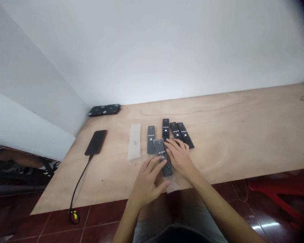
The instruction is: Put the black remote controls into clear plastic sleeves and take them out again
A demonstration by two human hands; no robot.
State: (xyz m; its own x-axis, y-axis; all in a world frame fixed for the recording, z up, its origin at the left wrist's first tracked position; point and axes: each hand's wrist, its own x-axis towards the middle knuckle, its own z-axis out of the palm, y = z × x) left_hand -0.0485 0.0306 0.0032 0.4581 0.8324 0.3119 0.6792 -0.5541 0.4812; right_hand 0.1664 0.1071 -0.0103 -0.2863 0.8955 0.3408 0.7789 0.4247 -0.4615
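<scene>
A black remote control (167,171) in a clear plastic sleeve (172,185) lies tilted near the table's front edge. My left hand (148,180) rests on its left side, fingers stretched and thumb apart by the sleeve's lower end. From the right, my right hand (178,155) lies with fingers extended over the remote's upper right edge. Just left is another remote (151,138), greyish as if sleeved. Beyond my right fingers are a bare black remote (165,126) and two more, a slanted remote (176,130) and the rightmost remote (186,135), partly covered by that hand.
A flat whitish plastic sleeve (134,141) lies to the left. Farther left is a phone (96,142) with a black cable (77,187) hanging over the wooden table's (111,189) edge. Two black boxes (105,110) sit by the wall. A red chair (281,189) stands at lower right.
</scene>
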